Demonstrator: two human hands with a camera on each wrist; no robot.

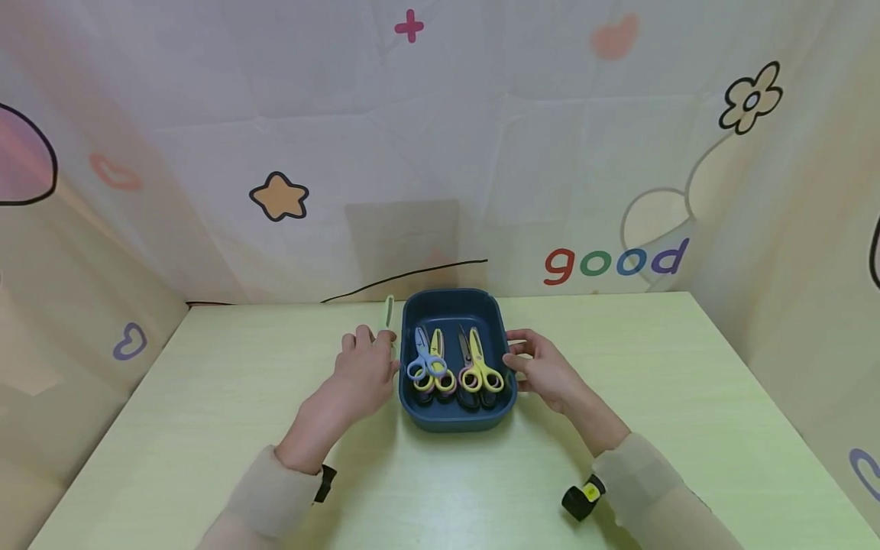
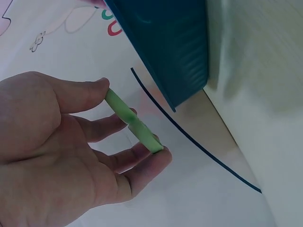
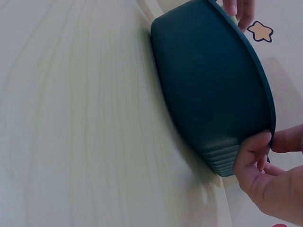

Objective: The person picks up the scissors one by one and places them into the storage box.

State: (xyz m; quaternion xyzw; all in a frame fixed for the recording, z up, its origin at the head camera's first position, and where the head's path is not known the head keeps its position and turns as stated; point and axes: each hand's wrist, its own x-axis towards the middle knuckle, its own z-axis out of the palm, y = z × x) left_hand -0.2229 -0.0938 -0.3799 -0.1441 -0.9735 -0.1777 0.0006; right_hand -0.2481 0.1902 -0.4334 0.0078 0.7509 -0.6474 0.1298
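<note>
My left hand (image 1: 362,373) pinches a pair of light green scissors (image 1: 389,313) just left of a dark blue plastic bin (image 1: 459,418). In the left wrist view the green scissors (image 2: 142,135) show edge-on between thumb and fingertips. At the bin's right side my right hand (image 1: 550,374) grips the rim, thumb and fingers on either side of it in the right wrist view. Inside the bin lie blue scissors (image 1: 436,367) and yellow scissors (image 1: 483,377), with several more pairs partly hidden beneath, some with black handles.
The bin stands toward the back of a pale wood-grain table (image 1: 206,428). Behind it hangs a printed white cloth (image 1: 426,160), with more cloth along both sides. Black wrist cameras (image 1: 583,498) are worn below both sleeves.
</note>
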